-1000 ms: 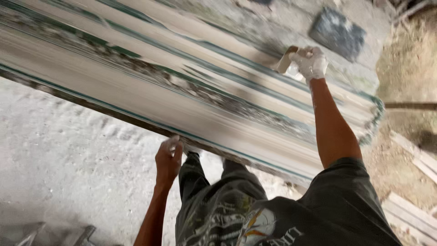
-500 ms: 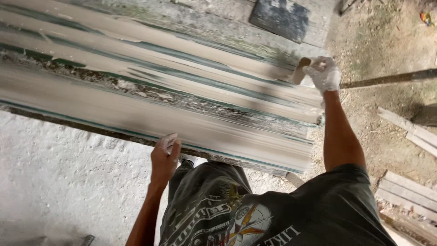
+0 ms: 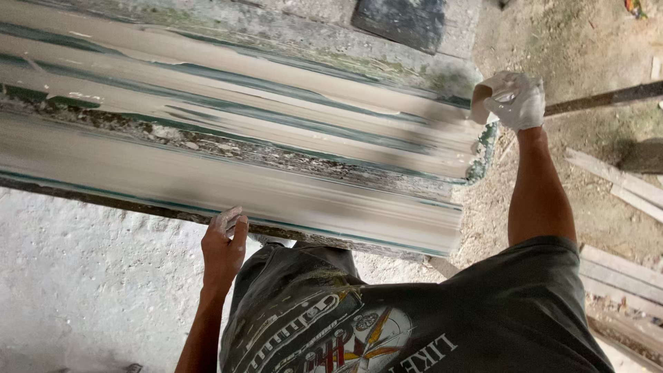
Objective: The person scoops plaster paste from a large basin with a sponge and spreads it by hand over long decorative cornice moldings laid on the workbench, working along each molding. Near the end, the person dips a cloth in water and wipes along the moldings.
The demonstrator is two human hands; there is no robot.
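Note:
A long moulded plaster cornice (image 3: 228, 166) with grooved beige and green-edged ridges lies across the view on a bench. My left hand (image 3: 223, 249), dusted white, rests with fingers together against the near lower edge of the moulding. My right hand (image 3: 514, 100), in a white glove, is closed on a small tan scraper block (image 3: 481, 100) at the right end of the moulding, by its far ridges. My dark printed shirt fills the lower middle.
A white plaster-covered floor (image 3: 90, 290) lies at the lower left. A dark slab (image 3: 400, 21) sits at the top. Sandy ground with wooden planks (image 3: 621, 186) and a long dark bar (image 3: 608, 97) lies at the right.
My right hand with the block has slid rightward along the moulding to its right end. The view has shifted the same way. My left hand stays on the near edge.

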